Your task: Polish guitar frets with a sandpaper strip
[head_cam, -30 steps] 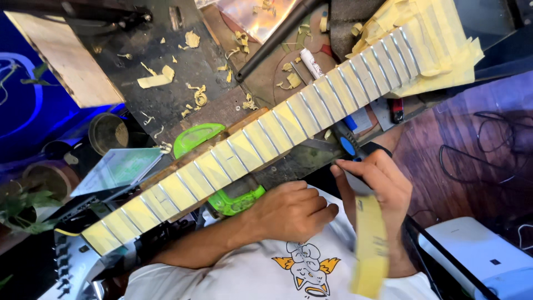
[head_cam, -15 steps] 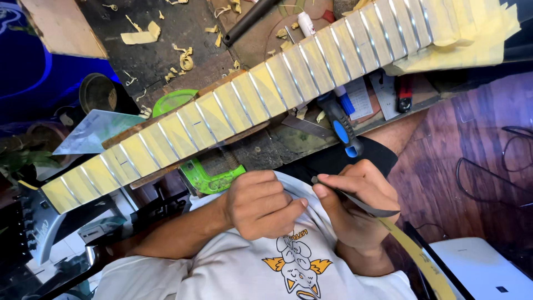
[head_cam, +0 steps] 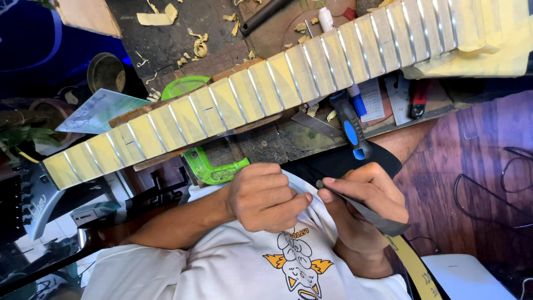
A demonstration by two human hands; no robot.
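Right hand (head_cam: 363, 191) pinches a thin dark strip (head_cam: 366, 211) (perhaps metal); left hand (head_cam: 266, 197) clenched.

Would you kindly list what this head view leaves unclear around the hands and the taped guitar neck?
- Left hand: fist closed, contents hidden by its fingers.
- Dark flat tool in right hand: its small tip's shape is unreadable.
- Guitar neck: cut off by the right edge.
- Green clamp: partly hidden behind the neck.

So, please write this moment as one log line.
left hand: closed fist, near right | right hand: holds thin dark file | guitar neck: taped, clamped on bench by green clamp
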